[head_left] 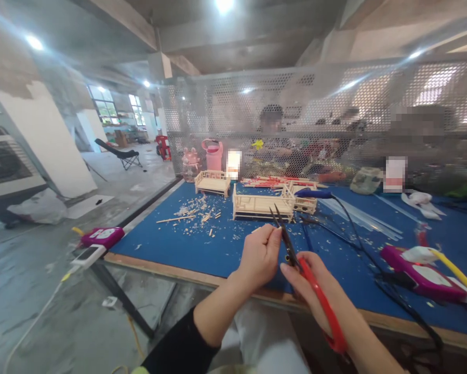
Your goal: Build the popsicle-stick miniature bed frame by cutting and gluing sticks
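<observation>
My right hand point(315, 275) grips a pair of scissors point(322, 301) with red handles. Their dark blades are slightly apart and point away from me. Close beside the blades, my left hand point(260, 254) is closed in a pinch; a tiny pale tip shows at its thumb, but what it holds is too small to make out. Just beyond the blades stands a miniature bench-like frame of pale wooden sticks point(256, 205). A smaller stick bench point(213, 183) is further back on the left. The blue handle of a corded tool point(313, 194) lies against more stickwork on the right.
Stick offcuts point(205, 214) litter the blue tabletop point(159, 252). Red-tipped sticks point(274, 182) and clear glue-stick-like rods point(361, 218) lie behind. Purple power strips point(103, 237) sit at both sides, with cables on the right. A perforated screen point(221, 104) borders the back; people are beyond it.
</observation>
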Available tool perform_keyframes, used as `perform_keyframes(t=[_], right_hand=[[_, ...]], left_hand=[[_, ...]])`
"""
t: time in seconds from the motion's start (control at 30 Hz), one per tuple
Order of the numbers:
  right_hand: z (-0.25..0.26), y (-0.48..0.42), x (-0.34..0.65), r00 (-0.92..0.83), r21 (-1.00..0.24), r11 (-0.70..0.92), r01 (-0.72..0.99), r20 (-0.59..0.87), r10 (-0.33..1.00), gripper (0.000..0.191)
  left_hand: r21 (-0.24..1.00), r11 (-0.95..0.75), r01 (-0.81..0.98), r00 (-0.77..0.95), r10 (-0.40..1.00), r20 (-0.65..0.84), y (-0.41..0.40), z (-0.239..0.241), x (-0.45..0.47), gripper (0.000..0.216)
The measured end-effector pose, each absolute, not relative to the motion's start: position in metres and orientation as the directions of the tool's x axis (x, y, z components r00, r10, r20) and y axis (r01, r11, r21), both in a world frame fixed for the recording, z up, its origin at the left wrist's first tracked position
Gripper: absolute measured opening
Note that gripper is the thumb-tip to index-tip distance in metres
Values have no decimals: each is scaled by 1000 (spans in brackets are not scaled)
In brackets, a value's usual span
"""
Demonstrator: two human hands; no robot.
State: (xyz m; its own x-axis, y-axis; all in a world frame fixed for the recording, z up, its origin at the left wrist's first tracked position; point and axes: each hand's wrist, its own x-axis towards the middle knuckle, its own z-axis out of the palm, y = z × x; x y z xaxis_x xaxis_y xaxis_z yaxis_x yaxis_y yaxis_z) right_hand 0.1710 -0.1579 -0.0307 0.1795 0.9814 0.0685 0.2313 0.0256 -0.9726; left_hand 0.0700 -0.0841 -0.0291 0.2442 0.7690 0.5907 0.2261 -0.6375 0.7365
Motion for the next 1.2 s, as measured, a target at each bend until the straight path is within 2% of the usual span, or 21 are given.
perform_keyframes(t=[0.13,0.2,0.3,0.4,0.53,0.63,0.87,1.07,1.2], right_hand=[[-28,-143,191,40,-897,-22,441,-4,999,41],[-25,-130,200,10,-866,30,500,41,999,35],[-18,-102,209,-49,-835,183,518,185,982,16],[-13,-74,208,-102,-802,256,540,240,965,3],[-17,-55,201,-74,-772,255,583,262,962,3],[-27,-55,201,-78,-782,268,563,273,959,4],[-43,-60,207,-6,-771,257,583,312,950,9],[-47,-57,207,-34,-698,285,657,351,936,12],[-50,-55,206,-43,-634,314,706,404,914,12]], left_hand=[[759,-628,172,301,767,566,-75,-22,70,34],[729,-659,186,346,738,579,-64,-17,71,34],[631,-731,259,396,676,621,-40,-9,70,33],[526,-779,342,419,628,656,-14,-7,68,33],[401,-813,423,461,574,677,6,-12,62,33],[356,-829,430,476,544,691,8,-16,60,33],[368,-835,410,484,541,688,5,-17,60,30],[422,-820,385,479,569,669,1,-19,56,30],[398,-842,364,550,539,638,-2,-18,55,31]])
